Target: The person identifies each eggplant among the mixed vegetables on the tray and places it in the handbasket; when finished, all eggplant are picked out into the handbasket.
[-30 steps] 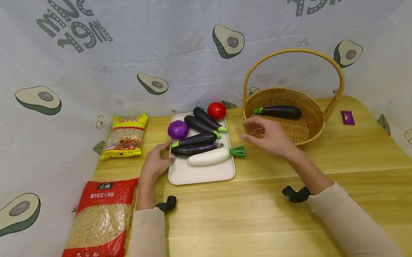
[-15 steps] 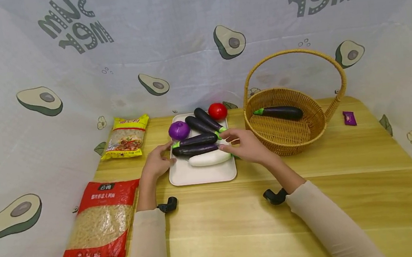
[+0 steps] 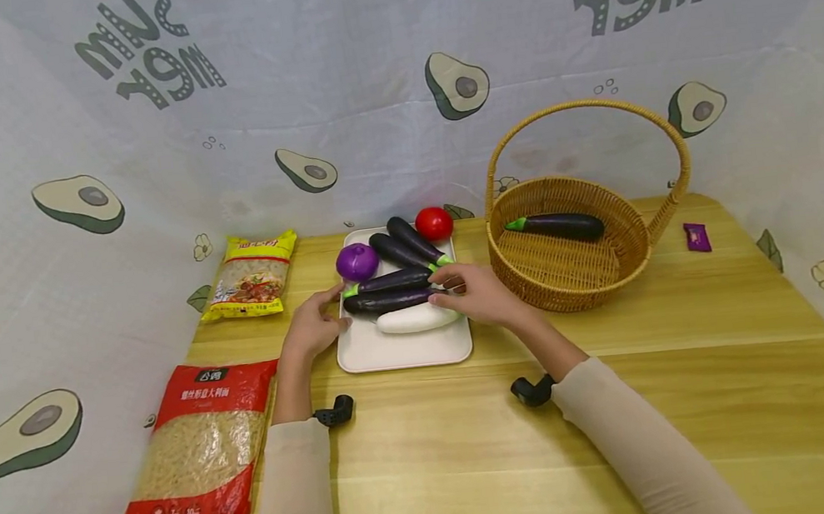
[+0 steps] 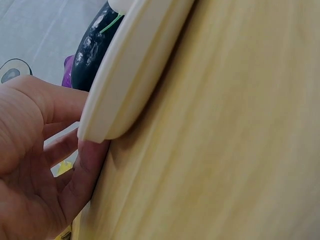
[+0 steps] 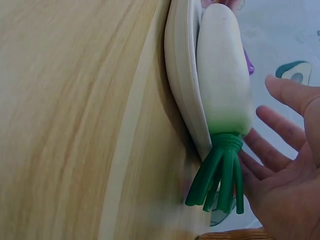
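Observation:
My left hand (image 3: 312, 324) holds the left rim of a white tray (image 3: 405, 354); in the left wrist view its fingers are at the tray's edge. Over the tray's right side reaches my right hand (image 3: 482, 293), thumb and fingers apart around the right end of a dark eggplant (image 3: 386, 301). The right wrist view shows that hand's fingers spread beside a white radish (image 5: 225, 75) with green stalks (image 5: 222, 175). More eggplants (image 3: 395, 280) lie behind, along with a purple onion (image 3: 356, 261) and a red tomato (image 3: 434, 224). My right hand hides the radish's stalks in the head view.
Right of the tray stands a wicker basket (image 3: 575, 298) with a tall handle, one eggplant (image 3: 563, 227) inside. A small purple packet (image 3: 697, 237) lies farther right. On the left are a yellow food bag (image 3: 251, 275) and a red pasta bag (image 3: 202, 447).
My right hand has moved left from beside the basket to above the tray's right side, at the eggplant's end. The left hand has stayed at the tray's rim.

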The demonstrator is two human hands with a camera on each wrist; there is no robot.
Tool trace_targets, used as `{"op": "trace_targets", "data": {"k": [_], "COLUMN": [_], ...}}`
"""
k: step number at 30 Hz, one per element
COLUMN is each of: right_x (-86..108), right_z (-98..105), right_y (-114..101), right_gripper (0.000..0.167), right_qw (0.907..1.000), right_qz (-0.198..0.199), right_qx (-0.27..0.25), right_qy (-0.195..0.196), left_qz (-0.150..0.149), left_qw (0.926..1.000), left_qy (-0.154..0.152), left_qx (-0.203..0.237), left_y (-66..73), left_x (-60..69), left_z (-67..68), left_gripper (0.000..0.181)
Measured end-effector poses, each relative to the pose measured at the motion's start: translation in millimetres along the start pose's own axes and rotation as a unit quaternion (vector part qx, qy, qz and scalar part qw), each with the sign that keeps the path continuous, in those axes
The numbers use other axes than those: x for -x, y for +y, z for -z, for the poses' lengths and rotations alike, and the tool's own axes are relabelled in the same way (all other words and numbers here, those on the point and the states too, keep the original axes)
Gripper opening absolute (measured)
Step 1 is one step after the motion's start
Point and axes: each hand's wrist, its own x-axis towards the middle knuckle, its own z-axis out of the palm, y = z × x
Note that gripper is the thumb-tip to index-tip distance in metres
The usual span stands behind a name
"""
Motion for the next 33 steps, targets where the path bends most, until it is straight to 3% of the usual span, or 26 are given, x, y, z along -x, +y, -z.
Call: {"op": "trace_targets", "data": {"k": [8,14,24,33], "right_x": [-9.2,-15.3,-24.8,-26.0], "right_z": [-6.4,-11.7,-13.5,-14.4], "right_y": [5.0,5.3,-2.6,-5.0], "right_gripper": [0.041,0.037,0.034,0.034], "right_qw": [0.9978,0.9953,0.9948,0.9937], "right_qz": [0.011,0.017,-0.009,0.000], "right_qx": [0.064,0.092,0.089,0.093], "right_qy": [-0.012,-0.027,-0.048,-0.062], "left_qz": [-0.019,-0.013,-0.015,-0.015], "left_qw": [0.9998,0.9999,0.9998,0.9997], "left_qy": [0.001,0.001,0.004,-0.001], "left_qx": [0.009,0.008,0.014,0.017], "left_y": [-0.7,-0.3,-3.5,-3.0], "left_x": [0.8,1.9,0.7,-0.4], "left_z": [0.3,0.2,0.8,0.7], "left_gripper": [0.071,0.072,0.071,0.072]}}
